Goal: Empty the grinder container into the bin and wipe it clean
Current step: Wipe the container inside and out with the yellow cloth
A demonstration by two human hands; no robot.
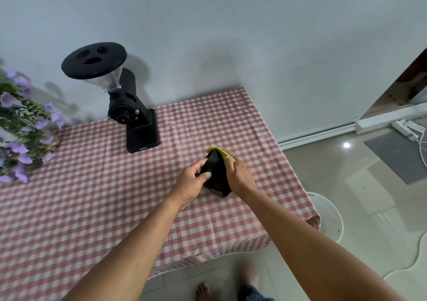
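The black grinder container (217, 176) is tilted above the checked tablecloth near the table's right side. My left hand (193, 180) grips its left edge, thumb and fingers curled around the rim. My right hand (239, 175) holds a yellow cloth (221, 153) against the container's right side; only the cloth's upper edge shows beyond the container. The black grinder (129, 109) with its clear hopper and black lid stands at the back of the table, its base slot without the container.
The red-and-white checked table (115, 196) runs to an edge at the right and front. Purple flowers (20, 127) crowd the left edge. A white round bin (330, 217) stands on the tiled floor by the table's right corner. A grey mat (399, 155) and cables lie further right.
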